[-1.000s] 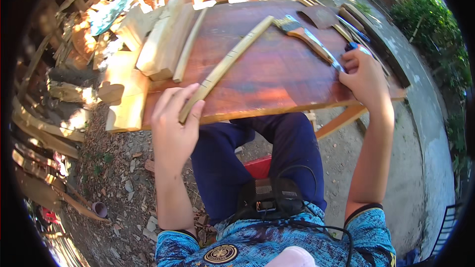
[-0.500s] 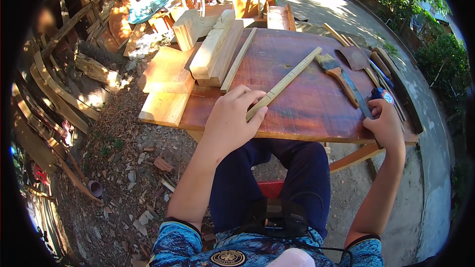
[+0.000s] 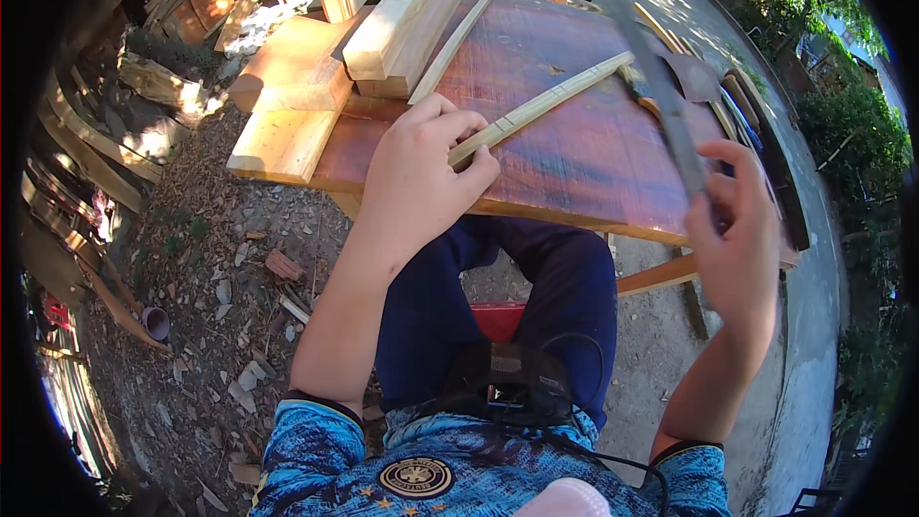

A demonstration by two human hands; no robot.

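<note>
My left hand (image 3: 421, 170) grips the near end of a thin square wooden stick (image 3: 560, 98) between thumb and fingers. Pencil-like lines cross the stick, which slants away over the brown wooden tabletop (image 3: 565, 168). Raised above the table's right side, my right hand (image 3: 739, 239) has its fingers closed round the near end of a long flat grey metal strip (image 3: 675, 120). Motion blurs the strip, and its exact kind does not show. Behind it lies a paintbrush (image 3: 643, 94), mostly covered. A second wooden stick (image 3: 454, 43) rests further left on the table.
Thick timber blocks (image 3: 397, 14) and a lower board (image 3: 278, 146) occupy the table's left side. Thin sticks, a brown flat piece (image 3: 691, 77) and a dark curved wooden bar (image 3: 780, 172) lie along the right edge. Wood scraps litter the ground at left.
My right hand has lifted the metal strip off the tabletop, and its far end now points up and away. My left hand still holds the stick. The whole view has shifted slightly.
</note>
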